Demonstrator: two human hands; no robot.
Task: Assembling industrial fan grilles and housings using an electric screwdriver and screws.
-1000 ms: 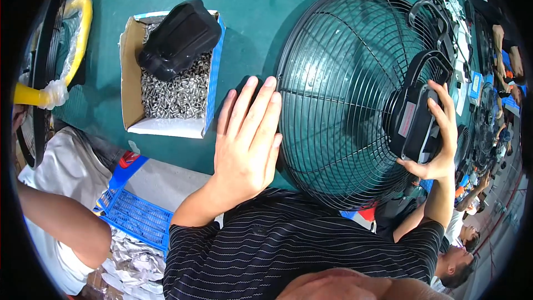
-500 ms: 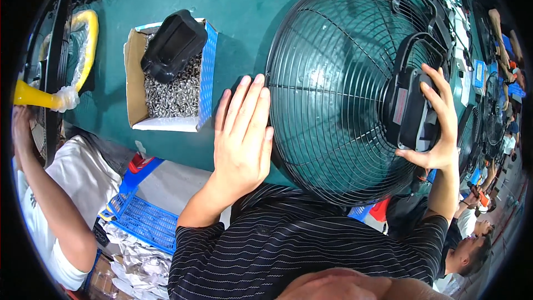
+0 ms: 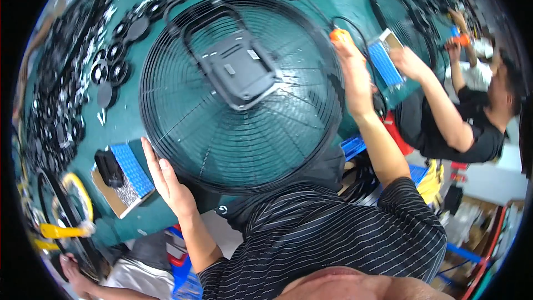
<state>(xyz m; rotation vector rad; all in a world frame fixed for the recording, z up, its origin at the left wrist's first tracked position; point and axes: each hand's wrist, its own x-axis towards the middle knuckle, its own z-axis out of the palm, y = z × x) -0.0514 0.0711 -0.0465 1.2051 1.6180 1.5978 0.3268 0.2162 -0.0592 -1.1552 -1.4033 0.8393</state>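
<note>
A round black fan [image 3: 244, 150] lies on the green table, its wire guard and rectangular motor housing [image 3: 241, 69] facing up. A black handle frame [image 3: 214, 14] stands at the housing's far end. My left hand [image 3: 173, 186] is open with fingers stretched out, alongside the guard's near left rim. Just past the guard's right rim, my right hand [image 3: 358, 80] is closed around an orange power screwdriver [image 3: 341, 36]; the fingers partly cover it. A black cord [image 3: 355, 26] loops beside this tool.
At the left stands an open carton [image 3: 139, 175] of small screws with a black plastic cover [image 3: 109, 169] on it. Many black parts [image 3: 66, 100] cover the far left. A co-worker's hand [image 3: 410, 62] is at another blue carton [image 3: 385, 64] on the right.
The view has swung right. The fan has turned, its housing now upward near the middle. My right hand has left the housing and now grips the orange screwdriver; my left stays by the rim.
</note>
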